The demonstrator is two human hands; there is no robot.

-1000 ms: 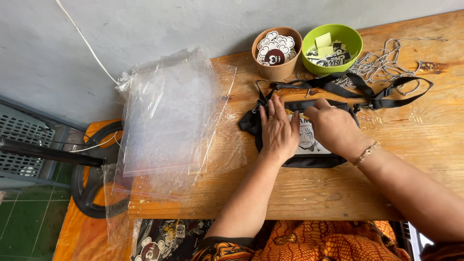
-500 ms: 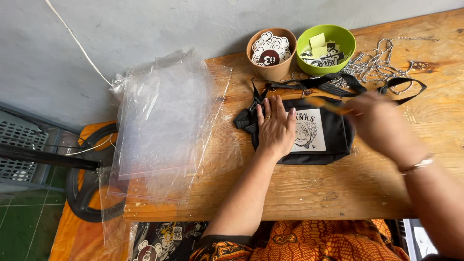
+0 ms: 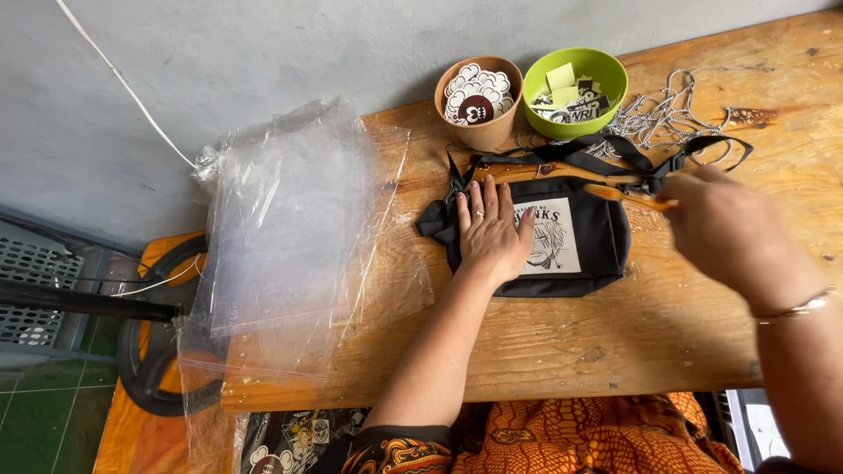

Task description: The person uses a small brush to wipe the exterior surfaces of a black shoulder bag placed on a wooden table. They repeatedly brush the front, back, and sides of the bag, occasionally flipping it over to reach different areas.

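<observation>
Your left hand [image 3: 493, 235] lies flat, fingers spread, on the black pouch [image 3: 562, 235] in the middle of the counter [image 3: 615, 342]. Right of the pouch, your right hand [image 3: 729, 233] pinches a thin orange stick [image 3: 628, 195] over its strap [image 3: 615, 154]. The pouch is laid out but not bagged; the clear plastic bags [image 3: 281, 237] wait unused to its left.

Clear plastic bags [image 3: 290, 237]: a loose stack at the table's left end, glossy, crinkled, hanging over the near edge. White rectangular printed patch [image 3: 555, 237] on the black pouch [image 3: 597, 237], black drawing on it; my left hand [image 3: 492, 233] covers its left edge. Round white and dark red stickers [image 3: 475, 92] fill the brown bowl [image 3: 481, 133]. Black-and-white and pale yellow labels [image 3: 566, 92] in the green bowl [image 3: 606, 66] just beside it.
</observation>
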